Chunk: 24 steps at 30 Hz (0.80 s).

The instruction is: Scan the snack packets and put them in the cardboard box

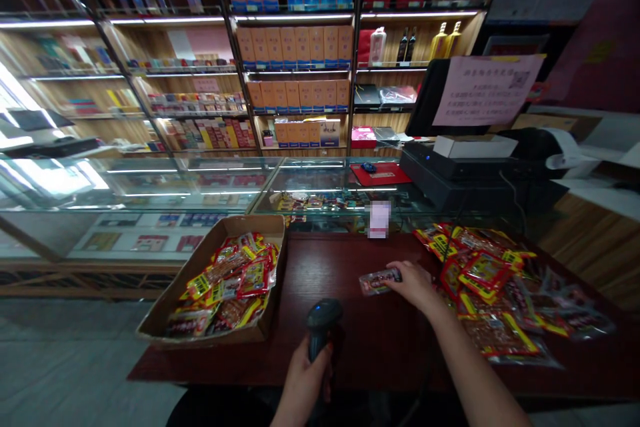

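My left hand is wrapped round the handle of a dark barcode scanner, held above the front of the dark red-brown counter. A small blue light shows on top of the scanner. Farther forward and to the right, my right hand pinches the right end of a small clear-wrapped snack packet over the counter. Just right of that hand lies a loose pile of red and yellow snack packets, with several clear ones at its right side. At the left, an open cardboard box holds similar packets.
Glass display cases run behind the counter. A monitor with a paper notice stands back right, above a black cash drawer. A red mat carries a mouse. Stocked shelves line the wall.
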Each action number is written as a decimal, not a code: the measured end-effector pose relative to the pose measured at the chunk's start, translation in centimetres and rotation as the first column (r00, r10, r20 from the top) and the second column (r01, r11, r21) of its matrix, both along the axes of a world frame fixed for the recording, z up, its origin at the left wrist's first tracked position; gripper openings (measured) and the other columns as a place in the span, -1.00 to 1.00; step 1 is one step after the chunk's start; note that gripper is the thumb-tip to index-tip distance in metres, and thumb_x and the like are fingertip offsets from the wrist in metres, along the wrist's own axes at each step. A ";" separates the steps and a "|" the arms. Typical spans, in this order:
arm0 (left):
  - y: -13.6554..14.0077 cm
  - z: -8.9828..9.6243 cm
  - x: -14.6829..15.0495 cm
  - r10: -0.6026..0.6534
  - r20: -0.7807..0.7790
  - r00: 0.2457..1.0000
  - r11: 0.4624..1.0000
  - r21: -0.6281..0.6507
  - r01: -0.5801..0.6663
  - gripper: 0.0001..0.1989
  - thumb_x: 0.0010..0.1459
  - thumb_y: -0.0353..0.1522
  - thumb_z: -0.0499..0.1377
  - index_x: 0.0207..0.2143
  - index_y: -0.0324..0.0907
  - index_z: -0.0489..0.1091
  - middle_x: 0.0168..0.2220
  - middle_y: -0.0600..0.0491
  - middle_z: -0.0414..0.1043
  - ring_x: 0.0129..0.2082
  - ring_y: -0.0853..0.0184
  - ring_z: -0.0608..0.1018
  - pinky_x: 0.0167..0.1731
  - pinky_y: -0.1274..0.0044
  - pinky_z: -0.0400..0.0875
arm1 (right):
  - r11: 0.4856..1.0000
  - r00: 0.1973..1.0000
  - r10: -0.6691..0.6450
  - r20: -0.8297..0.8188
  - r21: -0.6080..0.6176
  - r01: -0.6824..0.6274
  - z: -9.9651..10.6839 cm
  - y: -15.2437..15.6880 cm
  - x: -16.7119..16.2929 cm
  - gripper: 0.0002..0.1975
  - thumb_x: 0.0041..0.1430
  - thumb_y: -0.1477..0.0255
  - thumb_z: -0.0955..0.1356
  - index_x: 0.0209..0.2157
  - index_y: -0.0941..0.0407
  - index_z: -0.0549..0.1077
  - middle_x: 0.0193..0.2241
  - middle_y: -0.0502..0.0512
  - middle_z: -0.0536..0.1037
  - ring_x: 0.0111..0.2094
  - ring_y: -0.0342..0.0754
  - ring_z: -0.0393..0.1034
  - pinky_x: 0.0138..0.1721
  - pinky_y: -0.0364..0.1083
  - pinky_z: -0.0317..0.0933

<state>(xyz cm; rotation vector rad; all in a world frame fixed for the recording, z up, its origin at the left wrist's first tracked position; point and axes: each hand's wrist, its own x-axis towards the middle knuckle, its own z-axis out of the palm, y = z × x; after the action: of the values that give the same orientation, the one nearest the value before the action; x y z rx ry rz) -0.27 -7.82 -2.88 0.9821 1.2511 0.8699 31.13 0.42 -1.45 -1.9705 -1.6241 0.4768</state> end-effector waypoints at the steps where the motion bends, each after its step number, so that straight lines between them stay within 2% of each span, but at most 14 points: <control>1: -0.1 0.1 0.0 -0.001 -0.002 1.000 1.000 0.006 0.001 -0.43 -0.03 0.04 0.28 -0.15 -0.20 0.36 -0.72 0.26 0.30 -0.85 0.48 0.27 -0.87 0.67 0.15 | 0.999 0.993 0.009 -0.121 0.050 -0.002 -0.3 -0.4 -1.0 -0.65 0.02 0.24 0.40 -0.17 0.10 0.57 -0.18 0.19 0.60 -0.10 0.14 0.48 -0.03 0.02 0.28; 3: -0.3 0.4 0.0 -0.001 -0.010 1.000 1.000 0.017 0.001 -0.45 -0.03 0.03 0.28 -0.17 -0.19 0.36 -0.71 0.25 0.30 -0.84 0.48 0.26 -0.86 0.67 0.15 | 0.994 0.926 0.037 -0.375 0.112 0.005 -0.9 -1.2 -3.2 -0.72 0.08 0.20 0.35 -0.28 0.08 0.57 -0.27 0.13 0.62 -0.20 0.11 0.50 -0.11 0.00 0.32; 5: -0.7 0.8 -0.2 -0.005 -0.023 1.000 0.999 0.033 0.005 -0.49 -0.02 0.04 0.28 -0.24 -0.18 0.35 -0.71 0.24 0.31 -0.84 0.49 0.26 -0.86 0.67 0.14 | 0.991 0.850 0.040 -0.525 0.133 0.035 -1.5 -2.0 -5.1 -0.70 0.11 0.16 0.33 -0.28 0.06 0.56 -0.28 0.10 0.64 -0.22 0.11 0.51 -0.14 0.01 0.33; 8: -1.6 2.0 -0.6 -0.046 -0.050 0.998 0.998 0.049 0.048 -0.52 -0.02 0.02 0.28 -0.27 -0.17 0.34 -0.70 0.25 0.29 -0.83 0.51 0.23 -0.84 0.68 0.12 | 0.981 0.836 0.020 -0.549 0.170 0.089 -1.9 -2.9 -6.6 -0.69 0.14 0.13 0.34 -0.25 0.04 0.57 -0.23 0.10 0.64 -0.17 0.13 0.50 -0.08 0.03 0.31; 12: -2.8 3.9 -1.2 -0.096 -0.077 0.992 0.992 0.073 0.101 -0.46 0.04 -0.01 0.27 -0.09 -0.19 0.34 -0.71 0.29 0.22 -0.81 0.49 0.22 -0.80 0.67 0.09 | 0.974 0.824 0.032 -0.566 0.203 0.101 -1.8 -3.4 -6.6 -0.68 0.14 0.11 0.35 -0.27 0.04 0.58 -0.22 0.12 0.65 -0.13 0.16 0.50 -0.03 0.05 0.29; 15: -3.2 4.8 -1.1 -0.120 -0.125 0.985 0.987 0.095 0.133 -0.47 0.09 -0.02 0.23 -0.04 -0.22 0.34 -0.70 0.30 0.18 -0.79 0.48 0.22 -0.79 0.66 0.10 | 0.976 0.753 0.051 -0.656 0.194 0.103 -1.6 -3.4 -6.1 -0.65 0.13 0.11 0.33 -0.27 0.05 0.61 -0.20 0.13 0.66 -0.09 0.18 0.50 0.03 0.08 0.29; 19: -3.1 5.6 -0.3 -0.207 -0.159 0.965 0.970 0.092 0.223 -0.57 0.12 -0.11 0.23 -0.09 -0.23 0.38 -0.67 0.30 0.15 -0.77 0.48 0.21 -0.76 0.65 0.12 | 0.983 0.637 0.070 -0.767 0.162 0.087 -1.4 -3.5 -5.8 -0.64 0.11 0.19 0.32 -0.22 0.08 0.64 -0.14 0.15 0.66 -0.02 0.18 0.49 0.09 0.10 0.28; 24: -2.8 6.7 1.4 -0.270 -0.206 0.941 0.946 0.124 0.299 -0.70 0.13 -0.25 0.22 -0.12 -0.24 0.43 -0.63 0.26 0.17 -0.70 0.48 0.23 -0.71 0.65 0.13 | 0.986 0.602 0.059 -0.796 0.141 0.090 -1.6 -3.4 -5.8 -0.62 0.06 0.22 0.32 -0.20 0.11 0.64 -0.14 0.17 0.67 -0.03 0.18 0.51 0.08 0.12 0.30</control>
<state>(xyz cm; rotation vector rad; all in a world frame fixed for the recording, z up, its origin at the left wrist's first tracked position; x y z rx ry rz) 1.17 -10.66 3.82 1.3586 1.1719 0.6638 25.36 -2.97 -3.01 -1.3024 -0.9976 1.0108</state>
